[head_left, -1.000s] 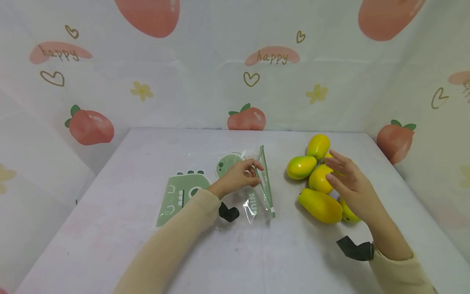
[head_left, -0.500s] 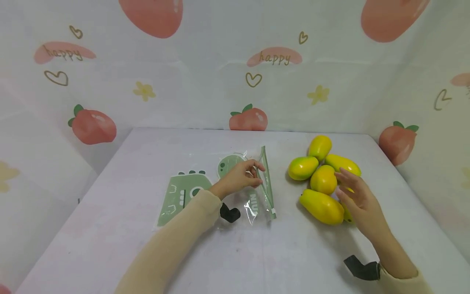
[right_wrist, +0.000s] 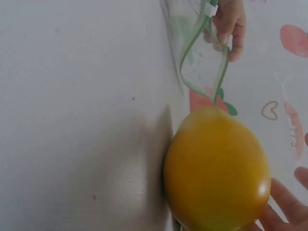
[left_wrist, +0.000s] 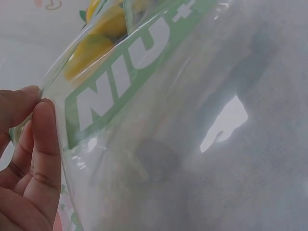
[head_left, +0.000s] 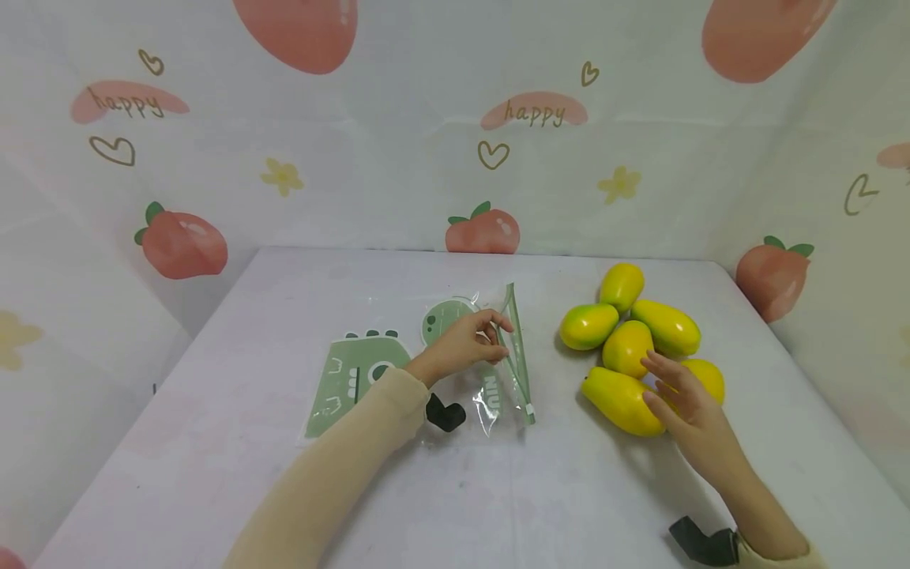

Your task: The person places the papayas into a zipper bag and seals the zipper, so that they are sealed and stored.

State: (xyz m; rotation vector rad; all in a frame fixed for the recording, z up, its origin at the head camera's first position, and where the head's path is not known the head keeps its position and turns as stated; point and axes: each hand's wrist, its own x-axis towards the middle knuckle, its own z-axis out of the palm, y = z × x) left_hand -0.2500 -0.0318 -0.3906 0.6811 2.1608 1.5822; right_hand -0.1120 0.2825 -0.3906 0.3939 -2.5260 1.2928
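A clear zip bag (head_left: 486, 407) with green dinosaur print and "NIU" lettering lies on the table. My left hand (head_left: 465, 341) pinches the edge of its mouth between thumb and fingers, as the left wrist view shows at the bag's film (left_wrist: 144, 163). The green zip strip (head_left: 519, 348) gapes, its white slider (right_wrist: 211, 9) at the near end. Several yellow-green mangoes (head_left: 588, 326) lie in a group right of the bag. Over the nearest of them hovers my right hand (head_left: 700, 431), fingers spread loosely and holding nothing. Close to its fingers is a large yellow mango (right_wrist: 216, 168).
The white table (head_left: 455, 498) ends at a fabric backdrop (head_left: 384, 158) printed with peaches, hearts and "happy". Black straps (head_left: 704, 544) stick out at both wrists.
My right hand has drawn back toward me from the far mangoes, uncovering the ones at the right. My left hand keeps its place at the bag's mouth.
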